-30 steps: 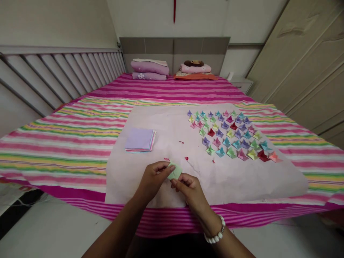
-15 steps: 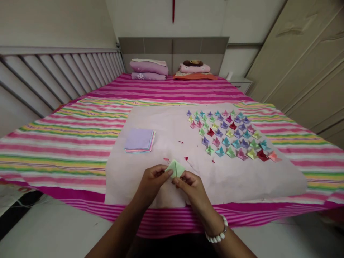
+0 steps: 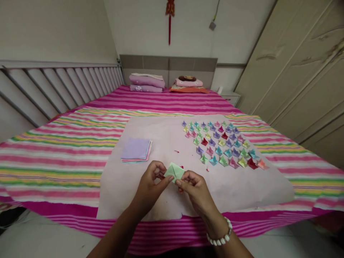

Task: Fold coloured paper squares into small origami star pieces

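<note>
My left hand (image 3: 149,184) and my right hand (image 3: 195,188) both pinch a small pale green folded paper (image 3: 174,171) just above a large pink paper sheet (image 3: 242,186) spread on the bed. The fingers of each hand are closed on the paper's lower corners. A stack of square coloured papers (image 3: 135,149), lilac on top, lies to the left of my hands. Several small folded paper shapes (image 3: 220,145) in many colours sit in rows to the right. A white bead bracelet (image 3: 220,236) circles my right wrist.
The bed carries a pink striped cover (image 3: 61,150). Folded pillows and bedding (image 3: 147,82) lie by the headboard. A slatted rail (image 3: 53,86) runs along the left, and wardrobe doors (image 3: 303,75) stand on the right. Tiny red paper scraps (image 3: 176,151) dot the sheet.
The green paper has been turned and opened into a diamond-like shape between my fingers. The camera has tilted up, so everything sits lower in the picture.
</note>
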Available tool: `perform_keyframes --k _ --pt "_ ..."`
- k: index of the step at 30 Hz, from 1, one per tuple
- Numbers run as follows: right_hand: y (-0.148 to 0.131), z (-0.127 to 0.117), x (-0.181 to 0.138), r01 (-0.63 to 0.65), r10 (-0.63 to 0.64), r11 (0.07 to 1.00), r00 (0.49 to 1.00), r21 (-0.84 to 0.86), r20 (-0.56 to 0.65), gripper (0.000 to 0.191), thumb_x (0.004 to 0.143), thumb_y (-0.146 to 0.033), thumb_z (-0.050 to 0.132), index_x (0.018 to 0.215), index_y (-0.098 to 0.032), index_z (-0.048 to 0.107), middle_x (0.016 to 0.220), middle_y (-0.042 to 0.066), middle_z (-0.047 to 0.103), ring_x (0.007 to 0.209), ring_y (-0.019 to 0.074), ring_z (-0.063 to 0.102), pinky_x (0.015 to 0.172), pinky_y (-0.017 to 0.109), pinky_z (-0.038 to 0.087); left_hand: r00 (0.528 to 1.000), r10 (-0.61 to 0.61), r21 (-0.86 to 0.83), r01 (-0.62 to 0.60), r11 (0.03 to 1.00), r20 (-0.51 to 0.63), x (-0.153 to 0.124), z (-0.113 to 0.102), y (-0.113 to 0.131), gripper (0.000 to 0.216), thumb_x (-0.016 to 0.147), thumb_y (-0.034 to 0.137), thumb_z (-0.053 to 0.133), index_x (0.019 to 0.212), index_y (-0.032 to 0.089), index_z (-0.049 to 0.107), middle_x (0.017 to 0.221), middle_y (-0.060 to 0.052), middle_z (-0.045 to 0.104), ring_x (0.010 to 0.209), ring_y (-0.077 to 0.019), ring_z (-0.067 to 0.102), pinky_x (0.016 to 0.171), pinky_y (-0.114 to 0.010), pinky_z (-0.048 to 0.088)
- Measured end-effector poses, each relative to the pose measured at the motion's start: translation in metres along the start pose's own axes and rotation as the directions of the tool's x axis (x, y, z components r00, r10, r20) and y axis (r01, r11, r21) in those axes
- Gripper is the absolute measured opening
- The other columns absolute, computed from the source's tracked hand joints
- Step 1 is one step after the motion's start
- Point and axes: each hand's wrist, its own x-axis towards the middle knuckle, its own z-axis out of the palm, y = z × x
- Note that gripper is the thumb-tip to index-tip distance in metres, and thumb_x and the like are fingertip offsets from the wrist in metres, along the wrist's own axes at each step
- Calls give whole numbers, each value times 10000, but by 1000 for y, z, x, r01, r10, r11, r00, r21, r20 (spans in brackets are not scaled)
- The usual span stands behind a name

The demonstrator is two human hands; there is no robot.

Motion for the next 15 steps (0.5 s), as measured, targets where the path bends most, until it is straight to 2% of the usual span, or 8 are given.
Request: perform_keyframes --k 2,4,6,8,10,15 --pt "-3 3 1 24 -24 1000 1000 5 -2 230 668 -286 799 703 -178 599 553 -37 594 475 90 512 485 211 408 1000 25 24 -25 999 10 3 0 1 181 775 234 655 821 202 483 759 34 535 710 -114 532 679 -250 431" --pt "-5 6 2 68 -68 998 997 2 -24 278 667 -267 796 868 -190 620 604 -45 599 495 94 532 489 212 425 999 7 17 -7 1000 41 4 -1 1 159 788 243 643 823 199 494 773 28 534 706 -114 527 677 -253 436" --pt "-6 8 3 114 -115 993 992 -19 -55 480 675 -249 789 1108 -215 585 638 -57 587 515 98 545 499 215 438 997 -20 9 20 1000 70 5 -2 0 153 795 249 637 838 197 499 780 25 537 697 -114 525 668 -254 438" --pt "-5 8 4 150 -153 987 986 -52 -65 597 693 -248 774 1239 -231 532 645 -62 573 527 101 552 510 220 444 995 -36 12 35 999 94 6 -3 -1 151 797 252 636 845 195 505 784 21 543 701 -116 529 665 -254 435" --pt "-5 6 4 162 -167 982 985 -98 -50 540 709 -268 761 1212 -216 573 616 -54 575 523 109 556 511 231 446 994 -36 14 34 999 106 6 -3 -2 149 794 256 640 838 193 513 779 21 545 703 -118 533 663 -252 433" --pt "-7 2 4 106 -111 988 993 -110 -43 301 681 -297 781 945 -193 681 532 -44 597 481 122 568 499 248 456 987 -49 -25 53 998 156 9 -2 -3 145 773 279 663 808 176 566 734 21 564 681 -116 542 646 -248 440"
